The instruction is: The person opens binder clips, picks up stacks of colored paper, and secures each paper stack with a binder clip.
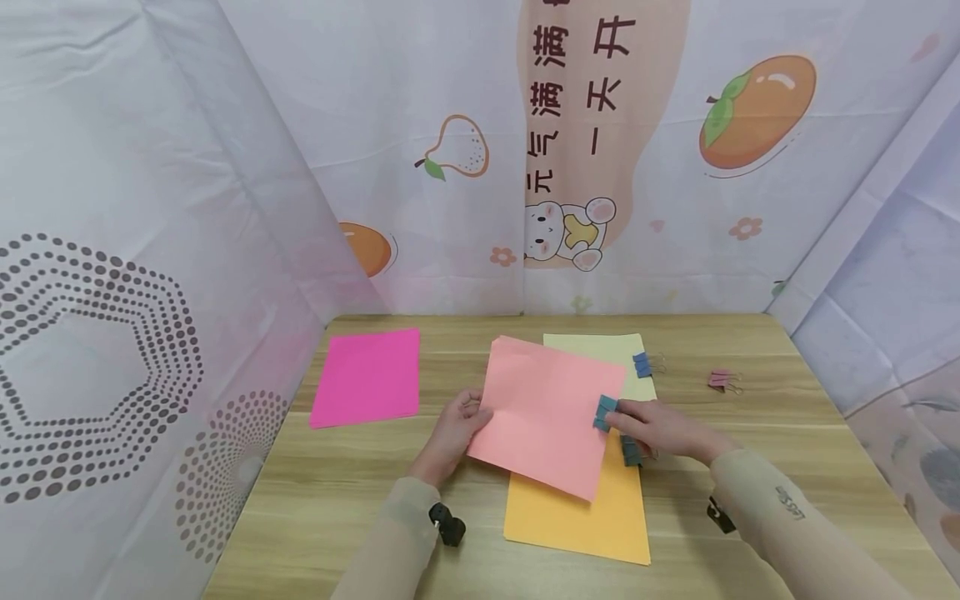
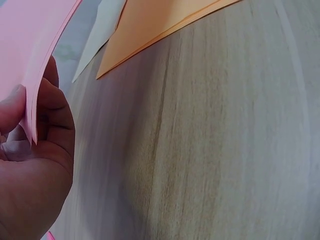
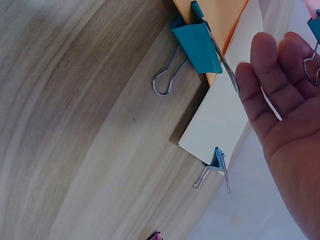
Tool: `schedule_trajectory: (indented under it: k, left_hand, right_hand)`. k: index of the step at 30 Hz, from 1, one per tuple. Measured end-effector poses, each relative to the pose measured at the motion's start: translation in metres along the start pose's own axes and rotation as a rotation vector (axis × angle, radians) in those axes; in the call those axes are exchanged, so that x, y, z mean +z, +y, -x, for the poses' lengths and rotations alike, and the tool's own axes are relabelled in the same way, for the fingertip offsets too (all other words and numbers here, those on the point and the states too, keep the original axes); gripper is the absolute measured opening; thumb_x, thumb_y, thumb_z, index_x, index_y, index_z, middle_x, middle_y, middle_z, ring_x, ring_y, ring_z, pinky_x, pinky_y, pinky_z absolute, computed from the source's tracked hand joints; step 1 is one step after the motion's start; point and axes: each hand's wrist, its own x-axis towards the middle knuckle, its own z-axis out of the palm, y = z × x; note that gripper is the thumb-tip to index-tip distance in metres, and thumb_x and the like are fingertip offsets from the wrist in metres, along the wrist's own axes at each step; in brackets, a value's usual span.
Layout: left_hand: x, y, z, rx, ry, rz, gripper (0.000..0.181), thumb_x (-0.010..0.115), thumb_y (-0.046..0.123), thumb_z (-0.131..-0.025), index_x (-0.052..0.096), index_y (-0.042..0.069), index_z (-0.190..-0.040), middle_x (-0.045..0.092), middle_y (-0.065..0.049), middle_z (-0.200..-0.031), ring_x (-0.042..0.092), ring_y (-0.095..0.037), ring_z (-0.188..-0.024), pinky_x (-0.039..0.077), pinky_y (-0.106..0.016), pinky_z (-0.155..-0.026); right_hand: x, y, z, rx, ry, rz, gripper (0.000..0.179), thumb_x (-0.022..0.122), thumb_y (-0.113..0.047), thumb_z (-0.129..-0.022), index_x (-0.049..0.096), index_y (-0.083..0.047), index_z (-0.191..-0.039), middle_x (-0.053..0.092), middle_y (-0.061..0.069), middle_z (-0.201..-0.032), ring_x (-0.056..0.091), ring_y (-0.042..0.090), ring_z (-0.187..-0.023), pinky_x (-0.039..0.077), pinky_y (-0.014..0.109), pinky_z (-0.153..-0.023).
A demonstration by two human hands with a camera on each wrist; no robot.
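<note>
My left hand [image 1: 452,432] holds the left edge of salmon-pink paper sheets [image 1: 543,408], with the thumb on top and the fingers beneath. At least two layers show at that edge in the left wrist view. A teal binder clip [image 1: 604,412] sits on the right edge of the sheets, and my right hand [image 1: 663,427] grips it. The salmon sheets are tilted over orange paper [image 1: 573,529], whose right edge carries another teal binder clip [image 3: 200,47]. Pale yellow paper [image 1: 596,346] lies behind, with a blue binder clip [image 1: 642,365] on its right side.
Bright pink paper [image 1: 367,379] lies at the back left of the wooden table [image 1: 465,575]. A dark pink binder clip [image 1: 720,380] rests at the back right. Printed cloth [image 1: 420,67] hangs behind the table and along both sides.
</note>
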Motion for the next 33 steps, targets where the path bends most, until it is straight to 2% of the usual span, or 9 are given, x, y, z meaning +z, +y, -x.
schedule_trajectory:
  k: [5, 11, 15, 18, 20, 24, 33]
  left_hand:
    - [0.0, 0.001, 0.0, -0.015, 0.017, 0.007, 0.022, 0.061, 0.012, -0.102, 0.057, 0.007, -0.123, 0.073, -0.012, -0.104, 0.072, -0.02, -0.078, 0.06, -0.033, -0.067]
    - [-0.001, 0.002, 0.0, -0.023, 0.022, 0.02, 0.025, 0.062, 0.014, -0.103, 0.056, 0.007, -0.126, 0.072, -0.013, -0.105, 0.072, -0.02, -0.079, 0.06, -0.034, -0.068]
    - [-0.004, 0.003, 0.002, -0.025, 0.029, 0.03, 0.027, 0.061, 0.015, -0.103, 0.055, 0.006, -0.128, 0.07, -0.015, -0.109, 0.072, -0.021, -0.082, 0.061, -0.035, -0.07]
    - [-0.005, 0.004, 0.002, -0.023, 0.046, 0.036, 0.027, 0.06, 0.014, -0.104, 0.055, 0.005, -0.129, 0.07, -0.014, -0.108, 0.072, -0.02, -0.082, 0.061, -0.034, -0.07]
    - [-0.006, 0.004, 0.002, -0.022, 0.059, 0.044, 0.026, 0.06, 0.013, -0.104, 0.055, 0.004, -0.128, 0.07, -0.013, -0.107, 0.072, -0.019, -0.081, 0.06, -0.033, -0.069]
    - [-0.007, 0.004, 0.002, -0.009, 0.082, 0.041, 0.027, 0.061, 0.013, -0.103, 0.054, 0.002, -0.127, 0.069, -0.012, -0.105, 0.071, -0.018, -0.08, 0.06, -0.032, -0.069]
    - [-0.014, 0.003, 0.002, -0.009, 0.111, 0.046, 0.026, 0.062, 0.015, -0.103, 0.054, 0.004, -0.125, 0.069, -0.013, -0.107, 0.071, -0.019, -0.082, 0.059, -0.033, -0.069]
  right_hand:
    - [0.0, 0.0, -0.001, -0.053, 0.018, -0.019, 0.041, 0.04, -0.038, -0.111, 0.052, -0.003, -0.095, 0.055, 0.013, -0.067, 0.055, 0.039, -0.059, 0.046, 0.033, -0.06]
    - [-0.002, 0.002, -0.001, -0.064, 0.035, -0.033, 0.042, 0.033, -0.035, -0.113, 0.054, -0.002, -0.097, 0.059, 0.015, -0.079, 0.06, 0.036, -0.066, 0.05, 0.039, -0.066]
    - [-0.005, 0.007, -0.001, -0.066, 0.043, -0.047, 0.043, 0.03, -0.034, -0.114, 0.055, 0.001, -0.12, 0.061, 0.017, -0.091, 0.062, 0.035, -0.072, 0.052, 0.039, -0.073]
    - [-0.007, 0.007, 0.001, -0.057, 0.053, -0.052, 0.047, 0.03, -0.034, -0.114, 0.049, 0.002, -0.137, 0.061, 0.015, -0.099, 0.063, 0.032, -0.076, 0.053, 0.038, -0.078]
    - [-0.008, 0.007, 0.003, -0.052, 0.065, -0.053, 0.049, 0.031, -0.034, -0.114, 0.046, 0.002, -0.142, 0.06, 0.014, -0.1, 0.064, 0.032, -0.077, 0.053, 0.039, -0.079]
    - [-0.011, 0.009, 0.006, -0.053, 0.095, -0.05, 0.05, 0.034, -0.033, -0.113, 0.044, 0.004, -0.146, 0.061, 0.014, -0.1, 0.065, 0.031, -0.08, 0.054, 0.041, -0.08]
    - [-0.016, 0.017, 0.015, -0.02, 0.193, 0.065, 0.052, 0.039, -0.036, -0.112, 0.05, 0.002, -0.144, 0.067, 0.008, -0.104, 0.063, 0.026, -0.099, 0.054, 0.043, -0.089]
